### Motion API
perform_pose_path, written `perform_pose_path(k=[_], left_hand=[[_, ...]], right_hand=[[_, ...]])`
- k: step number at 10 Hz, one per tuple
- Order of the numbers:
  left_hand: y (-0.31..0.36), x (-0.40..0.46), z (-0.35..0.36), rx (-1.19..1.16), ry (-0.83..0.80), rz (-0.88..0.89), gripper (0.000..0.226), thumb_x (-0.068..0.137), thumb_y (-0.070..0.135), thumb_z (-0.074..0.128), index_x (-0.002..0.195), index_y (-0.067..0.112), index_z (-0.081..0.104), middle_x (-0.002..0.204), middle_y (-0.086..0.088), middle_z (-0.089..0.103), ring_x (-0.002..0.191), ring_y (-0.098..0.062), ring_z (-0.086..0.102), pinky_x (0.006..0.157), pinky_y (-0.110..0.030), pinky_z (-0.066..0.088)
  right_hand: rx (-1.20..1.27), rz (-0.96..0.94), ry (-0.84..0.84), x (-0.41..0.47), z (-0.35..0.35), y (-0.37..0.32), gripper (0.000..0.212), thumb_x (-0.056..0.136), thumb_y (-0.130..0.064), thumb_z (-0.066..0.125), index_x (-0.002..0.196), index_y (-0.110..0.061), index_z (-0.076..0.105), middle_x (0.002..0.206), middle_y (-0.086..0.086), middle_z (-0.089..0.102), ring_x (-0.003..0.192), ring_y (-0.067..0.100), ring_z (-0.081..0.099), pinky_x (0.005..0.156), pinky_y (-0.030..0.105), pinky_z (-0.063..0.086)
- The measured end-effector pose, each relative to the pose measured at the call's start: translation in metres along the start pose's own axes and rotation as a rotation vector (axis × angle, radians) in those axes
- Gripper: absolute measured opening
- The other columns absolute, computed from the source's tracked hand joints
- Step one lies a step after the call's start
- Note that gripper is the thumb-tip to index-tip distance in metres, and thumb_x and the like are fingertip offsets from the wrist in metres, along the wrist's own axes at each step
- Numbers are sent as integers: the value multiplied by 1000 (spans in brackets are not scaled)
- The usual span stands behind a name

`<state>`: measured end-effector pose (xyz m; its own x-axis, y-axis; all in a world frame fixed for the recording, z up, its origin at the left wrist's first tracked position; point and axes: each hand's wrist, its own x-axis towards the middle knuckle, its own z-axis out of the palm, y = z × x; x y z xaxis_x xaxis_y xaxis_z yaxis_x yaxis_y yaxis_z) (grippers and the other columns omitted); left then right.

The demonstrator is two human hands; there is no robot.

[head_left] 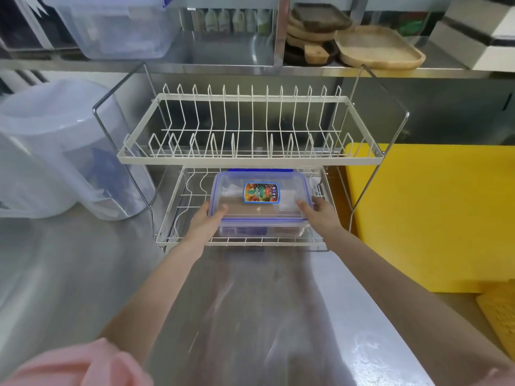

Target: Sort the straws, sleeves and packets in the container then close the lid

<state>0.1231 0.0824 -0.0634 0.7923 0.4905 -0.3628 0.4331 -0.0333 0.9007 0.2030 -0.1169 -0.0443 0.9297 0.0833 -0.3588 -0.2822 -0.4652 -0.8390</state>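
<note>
Container, clear plastic with a blue-edged lid already on top and a bright fruit label in the middle, sits on the lower tier of a white wire dish rack on the steel counter; the left hand grips its near left corner, thumb curled over the lid's edge; the right hand grips the near right corner the same way, thumb on top and the other fingers down the side.

Right above the box hangs the rack's upper tier, its front rail low over the lid; the chrome side frames stand to either side. To the left of the rack is a big translucent tub with something dark blue inside; to the right lies a yellow cutting board, with a ribbed yellow piece at the frame's edge. On the shelf behind are another clear bin and a stack of wooden trays.

What is in the box is hard to make out through the plastic; brownish and white shapes, some purple low at the front, nothing I could name; the far side is hidden under the upper tier; the picture is soft with blur; a pink sleeve is cut off at the bottom left.
</note>
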Motion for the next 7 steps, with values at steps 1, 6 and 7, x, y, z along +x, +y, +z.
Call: perform_pose_path(k=[1,6,7], left_hand=[[2,2,1,6,16,-6,35,93,28,49,126,16,49,123,-5,60,111,-23,56,95,-32,41],[21,-55,-11,608,19,205,67,93,42,40,146,9,16,157,-12,15,145,-26,13,117,-42,17],[37,-81,-16,718,77,332,69,93,44,38,147,11,10,158,-12,7,146,-27,5,118,-45,11]], right_hand=[[-43,-3,-13,2,0,-4,48,92,-32,48,133,-7,41,130,13,55,116,28,56,94,36,48],[-488,-315,-51,-66,-23,-10,54,86,-39,56,134,-21,40,130,7,57,117,27,53,96,38,44],[-714,-386,6,-85,-35,-18,65,83,-48,54,140,-25,32,145,5,43,135,26,35,111,46,26]])
